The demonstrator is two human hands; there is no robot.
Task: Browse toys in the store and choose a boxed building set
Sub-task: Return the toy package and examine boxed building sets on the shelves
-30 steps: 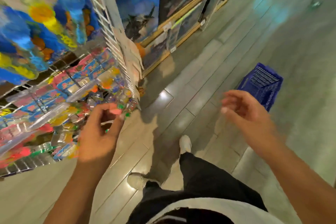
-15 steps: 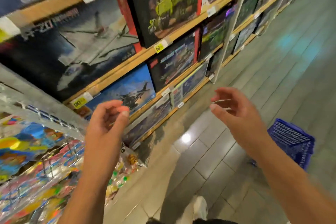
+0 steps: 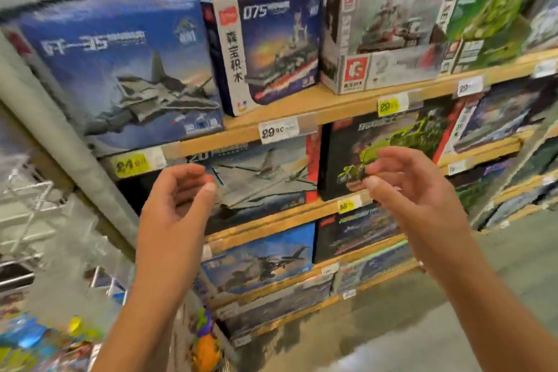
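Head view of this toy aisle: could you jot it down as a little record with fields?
place: wooden shelves of boxed building sets
top left box: blue fighter jet box
beside it: warship box marked 075
left hand: raised, fingers loosely curled, holding nothing
right hand: raised, holding nothing
price tag: 29.90
chosen yet: no box held

boxed building sets (image 3: pixel 271 48) | upright, faces out, side by side | wooden shelves (image 3: pixel 332 103) | 4 tiers
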